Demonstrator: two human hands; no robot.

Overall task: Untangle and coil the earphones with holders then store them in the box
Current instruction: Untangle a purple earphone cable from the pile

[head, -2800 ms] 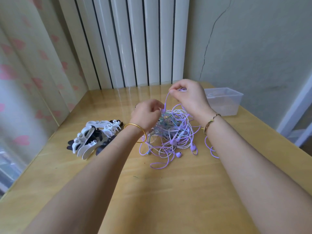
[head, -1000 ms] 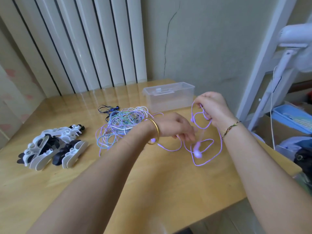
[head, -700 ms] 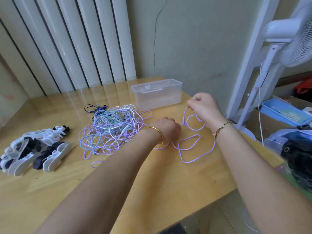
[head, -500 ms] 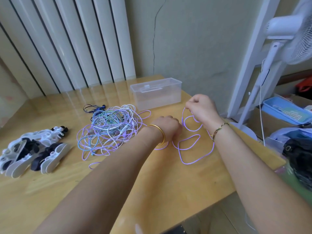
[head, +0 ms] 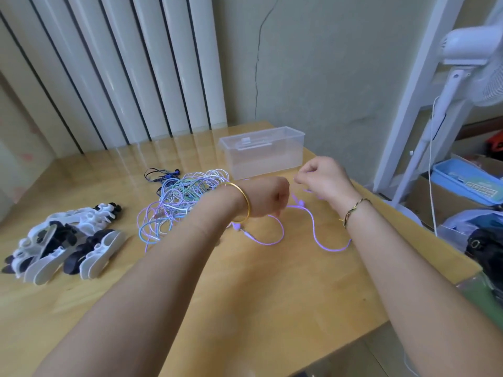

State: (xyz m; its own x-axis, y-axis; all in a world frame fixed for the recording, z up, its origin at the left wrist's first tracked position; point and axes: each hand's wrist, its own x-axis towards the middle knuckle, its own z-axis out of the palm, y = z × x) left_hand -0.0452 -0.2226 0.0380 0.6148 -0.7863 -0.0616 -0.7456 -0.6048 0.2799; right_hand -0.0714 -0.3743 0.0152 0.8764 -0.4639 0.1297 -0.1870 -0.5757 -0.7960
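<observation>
A lived-in room of a home is indicated; a glossy wooden table (head: 272, 295) is set against a cracked painted wall (head: 340, 77) and white vertical slats (head: 122, 77); a standing fan (head: 462, 47) is seen at the right; a cardboard box (head: 441, 198) and bags (head: 481, 240) are crowded on the floor.

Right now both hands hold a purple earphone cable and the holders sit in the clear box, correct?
No. In the head view the holders lie on the table, left of the clear box. Left hand and right hand do hold the purple earphone cable.

Soft daylight, glare on the table (head: 152, 156), wide-angle edge bending
</observation>
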